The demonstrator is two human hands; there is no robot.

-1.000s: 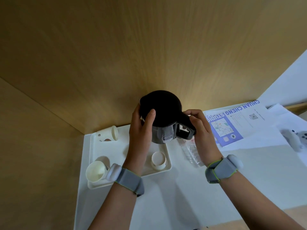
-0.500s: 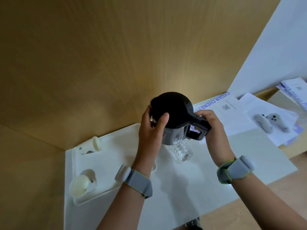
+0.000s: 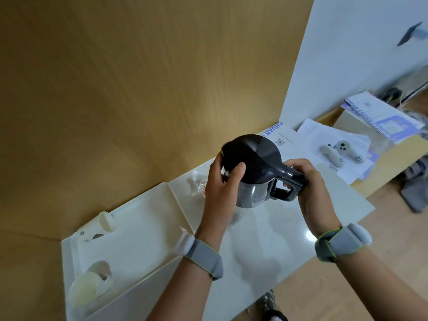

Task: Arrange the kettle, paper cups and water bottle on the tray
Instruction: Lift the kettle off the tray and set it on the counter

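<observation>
Carefully, with left hand (image 3: 221, 184) cupping the kettle (image 3: 252, 158) and right hand (image 3: 311, 191) gripping its handle above the tabletop (image 3: 266, 242), carry level onto the tray (image 3: 143, 230), clear of the paper cups (image 3: 107, 220).

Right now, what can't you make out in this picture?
All head view.
1. A clear thing behind the left hand: blurred and half covered by it; possibly the water bottle, cannot tell.
2. What lies under the kettle: hidden by its body.
3. The near paper cup on the tray: blurred; contents unreadable.
4. Fingertips of the right hand: behind the kettle's handle.
</observation>
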